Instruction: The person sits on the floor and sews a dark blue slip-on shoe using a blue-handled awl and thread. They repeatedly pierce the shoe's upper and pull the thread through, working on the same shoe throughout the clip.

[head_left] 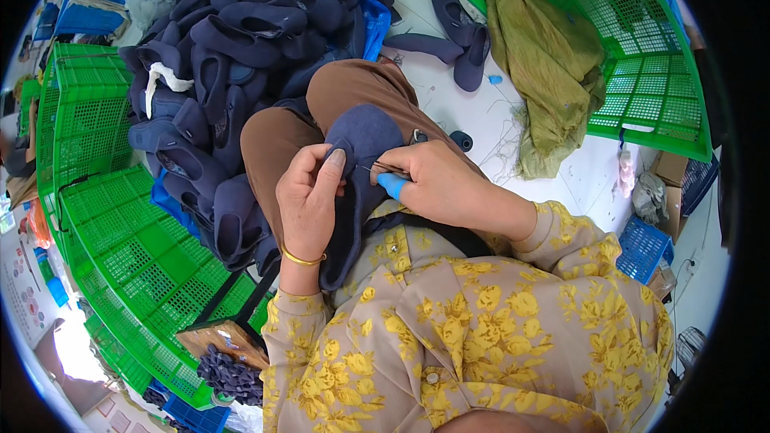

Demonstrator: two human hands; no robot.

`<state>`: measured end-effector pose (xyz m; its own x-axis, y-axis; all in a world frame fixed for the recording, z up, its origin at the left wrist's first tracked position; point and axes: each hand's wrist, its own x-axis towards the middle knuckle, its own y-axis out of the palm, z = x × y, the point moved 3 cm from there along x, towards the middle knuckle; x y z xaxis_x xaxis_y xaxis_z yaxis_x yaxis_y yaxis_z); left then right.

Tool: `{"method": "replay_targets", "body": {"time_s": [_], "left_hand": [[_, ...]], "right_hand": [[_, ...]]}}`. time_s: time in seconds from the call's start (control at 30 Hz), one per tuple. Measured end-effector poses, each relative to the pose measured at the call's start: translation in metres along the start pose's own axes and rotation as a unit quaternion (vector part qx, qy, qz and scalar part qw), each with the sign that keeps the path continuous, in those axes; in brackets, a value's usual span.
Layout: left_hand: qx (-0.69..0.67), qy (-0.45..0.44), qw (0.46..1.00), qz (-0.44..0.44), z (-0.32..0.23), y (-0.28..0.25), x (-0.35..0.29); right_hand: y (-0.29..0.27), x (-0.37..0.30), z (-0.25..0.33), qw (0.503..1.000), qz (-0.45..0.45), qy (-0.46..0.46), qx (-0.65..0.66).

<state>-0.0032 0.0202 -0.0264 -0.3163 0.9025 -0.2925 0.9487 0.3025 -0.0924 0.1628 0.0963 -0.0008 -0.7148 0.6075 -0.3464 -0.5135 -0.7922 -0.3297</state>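
A navy fabric shoe lies across my lap, its rounded toe pointing away from me. My left hand grips its edge, thumb on top and fingers folded beneath; a gold bangle circles that wrist. Close to the shoe's opening, my right hand pinches a thin, dark metal tool whose fine tip meets the fabric. Its exact kind is hidden by my fingers. Blue tape wraps one finger of that hand. A dark piece with a metallic glint shows just beyond my right knuckles.
A large heap of navy shoes rises at my left, beside green plastic crates. Several loose shoes lie on the white floor ahead. An olive cloth hangs from a green crate at right, near a dark thread spool.
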Motion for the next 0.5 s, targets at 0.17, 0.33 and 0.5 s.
{"method": "replay_targets", "body": {"time_s": [0.17,0.33,0.5], "left_hand": [[-0.01,-0.002,1.0,0.002,0.0,-0.001,0.0],[-0.02,0.003,1.0,0.003,-0.002,0.002,0.0],[-0.045,-0.016,0.999,0.012,-0.001,0.0,0.001]], "right_hand": [[-0.003,-0.001,0.007,0.998,0.02,0.044,0.029],[-0.001,0.007,-0.002,0.999,0.012,-0.022,-0.021],[0.001,0.005,-0.009,0.998,0.004,-0.035,0.047]]}}
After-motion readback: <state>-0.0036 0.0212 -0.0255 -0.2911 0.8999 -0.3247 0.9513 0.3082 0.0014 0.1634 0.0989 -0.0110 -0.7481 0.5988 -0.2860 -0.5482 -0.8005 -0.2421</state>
